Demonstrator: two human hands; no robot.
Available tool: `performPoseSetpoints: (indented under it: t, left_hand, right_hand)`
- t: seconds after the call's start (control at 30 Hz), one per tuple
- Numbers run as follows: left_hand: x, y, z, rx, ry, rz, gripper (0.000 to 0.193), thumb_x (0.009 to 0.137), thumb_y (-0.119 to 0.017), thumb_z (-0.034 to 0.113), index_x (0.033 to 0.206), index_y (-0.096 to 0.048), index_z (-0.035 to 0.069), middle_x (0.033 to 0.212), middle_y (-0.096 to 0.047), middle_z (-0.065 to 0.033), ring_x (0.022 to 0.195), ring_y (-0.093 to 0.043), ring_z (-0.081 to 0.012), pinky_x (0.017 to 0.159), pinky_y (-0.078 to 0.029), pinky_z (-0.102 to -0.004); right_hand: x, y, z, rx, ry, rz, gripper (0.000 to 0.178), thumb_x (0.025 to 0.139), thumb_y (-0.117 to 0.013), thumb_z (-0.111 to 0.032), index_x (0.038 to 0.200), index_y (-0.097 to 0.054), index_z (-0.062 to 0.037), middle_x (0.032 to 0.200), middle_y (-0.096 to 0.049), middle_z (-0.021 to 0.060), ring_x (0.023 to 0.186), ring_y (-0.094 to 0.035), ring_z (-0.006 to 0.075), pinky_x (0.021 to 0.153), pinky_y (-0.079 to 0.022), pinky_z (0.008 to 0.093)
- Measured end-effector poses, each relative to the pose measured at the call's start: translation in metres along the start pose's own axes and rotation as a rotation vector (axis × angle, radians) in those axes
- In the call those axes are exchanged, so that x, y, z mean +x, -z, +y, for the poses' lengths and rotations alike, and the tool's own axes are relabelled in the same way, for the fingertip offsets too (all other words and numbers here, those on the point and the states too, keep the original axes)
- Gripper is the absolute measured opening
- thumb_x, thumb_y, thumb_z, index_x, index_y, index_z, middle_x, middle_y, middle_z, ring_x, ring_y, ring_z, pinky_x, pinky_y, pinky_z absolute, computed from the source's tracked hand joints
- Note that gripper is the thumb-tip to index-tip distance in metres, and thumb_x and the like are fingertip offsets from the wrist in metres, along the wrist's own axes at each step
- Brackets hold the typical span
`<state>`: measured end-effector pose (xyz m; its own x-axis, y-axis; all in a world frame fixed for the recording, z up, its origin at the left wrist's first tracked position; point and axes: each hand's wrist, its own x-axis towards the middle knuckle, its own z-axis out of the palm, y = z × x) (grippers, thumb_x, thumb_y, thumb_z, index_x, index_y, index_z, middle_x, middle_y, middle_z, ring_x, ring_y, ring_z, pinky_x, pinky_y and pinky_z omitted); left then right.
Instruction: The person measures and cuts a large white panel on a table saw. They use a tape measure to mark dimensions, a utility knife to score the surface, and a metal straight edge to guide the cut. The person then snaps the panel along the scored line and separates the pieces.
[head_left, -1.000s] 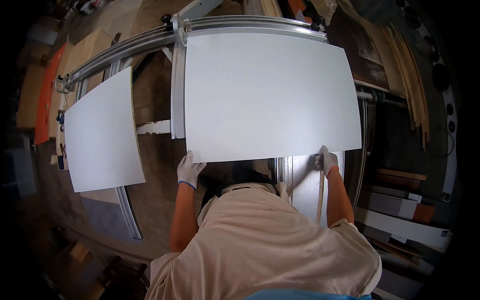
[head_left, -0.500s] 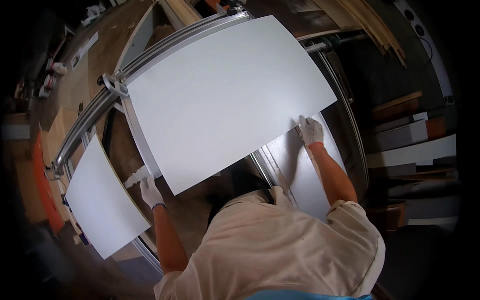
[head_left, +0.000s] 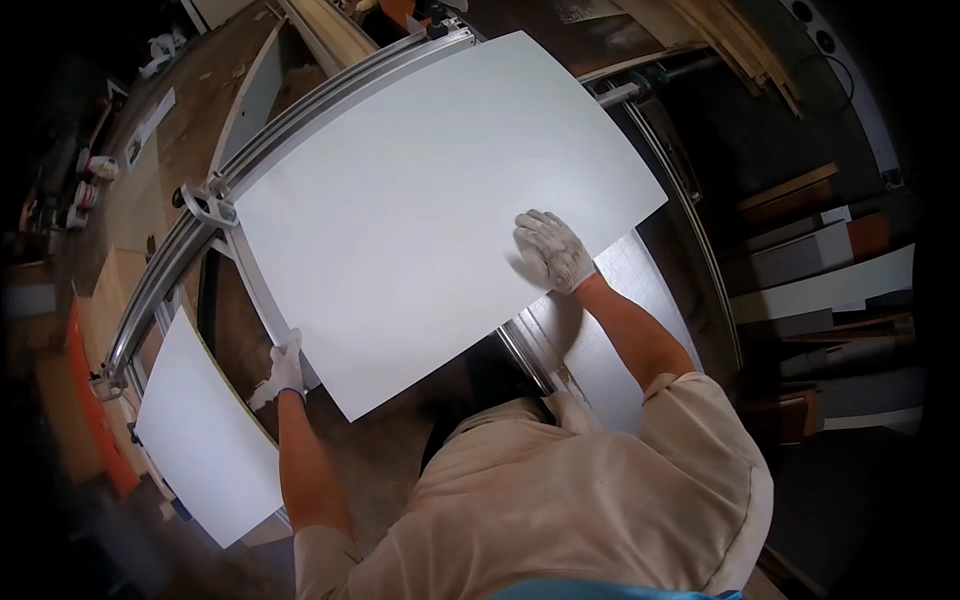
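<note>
A large white panel [head_left: 430, 200] lies flat over a metal frame with an aluminium fence rail [head_left: 330, 110] along its far edge. My right hand [head_left: 552, 250], in a white knit glove, rests on the panel near its close edge, fingers stretched out over the surface. On the left, my gloved left hand [head_left: 278, 370] is at the pale metal crossbar [head_left: 258, 280], beside the panel's left edge. Its fingers appear curled over the bar, and part of the grip is hidden. A smaller white board [head_left: 205, 430] sits just left of that hand.
A metal stop [head_left: 208, 207] sits on the rail by the panel's left corner. Under the right forearm lies a shiny metal table [head_left: 640, 300]. Offcut boards [head_left: 830, 290] are stacked at the right, and wood strips [head_left: 735, 50] lie at the far right.
My right hand has moved left from the panel's close edge onto its top, fingers now spread. My left hand has shifted up the crossbar. The whole view has tilted slightly.
</note>
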<state>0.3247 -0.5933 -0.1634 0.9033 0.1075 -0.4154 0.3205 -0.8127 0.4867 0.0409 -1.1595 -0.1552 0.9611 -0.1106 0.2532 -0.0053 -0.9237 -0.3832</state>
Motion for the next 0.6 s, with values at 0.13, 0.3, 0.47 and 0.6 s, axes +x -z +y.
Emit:
performPoseSetpoints:
  t: [0.13, 0.3, 0.47, 0.6]
  left_hand:
    - [0.008, 0.003, -0.012, 0.025, 0.000, 0.014, 0.095, 0.090, -0.069, 0.078, 0.133, -0.060, -0.006, 0.129, -0.072, -0.0257, 0.121, -0.069, -0.0371, 0.105, -0.052, -0.0441]
    - [0.000, -0.003, 0.006, -0.070, -0.001, 0.039, 0.090, 0.092, -0.071, 0.074, 0.129, -0.061, -0.007, 0.127, -0.072, -0.0241, 0.117, -0.069, -0.0341, 0.103, -0.053, -0.0434]
    - [0.014, -0.007, -0.020, -0.130, -0.033, 0.033, 0.085, 0.094, -0.070, 0.072, 0.126, -0.063, -0.006, 0.127, -0.072, -0.0241, 0.116, -0.069, -0.0344, 0.102, -0.053, -0.0434]
    - [0.021, -0.013, -0.027, -0.083, -0.046, 0.079, 0.085, 0.094, -0.068, 0.074, 0.125, -0.063, -0.006, 0.126, -0.072, -0.0253, 0.118, -0.069, -0.0354, 0.102, -0.053, -0.0438]
  right_hand:
    - [0.002, -0.009, 0.005, -0.059, -0.008, -0.051, 0.036, 0.104, -0.062, -0.021, 0.138, -0.066, -0.0086, 0.157, -0.057, 0.0097, 0.151, -0.048, 0.0323, 0.132, -0.034, 0.0476]
    - [-0.002, -0.006, 0.002, -0.059, -0.039, -0.053, 0.041, 0.104, -0.061, -0.021, 0.143, -0.062, -0.0110, 0.159, -0.055, 0.0084, 0.153, -0.045, 0.0306, 0.133, -0.031, 0.0462]
    - [-0.004, -0.004, -0.002, -0.123, -0.007, -0.017, 0.042, 0.103, -0.063, -0.019, 0.144, -0.060, -0.0117, 0.159, -0.055, 0.0082, 0.154, -0.045, 0.0299, 0.133, -0.031, 0.0457]
    - [-0.001, -0.002, -0.003, -0.050, 0.015, 0.034, 0.044, 0.095, -0.071, -0.011, 0.138, -0.064, -0.0126, 0.153, -0.061, 0.0110, 0.148, -0.053, 0.0362, 0.129, -0.038, 0.0495]
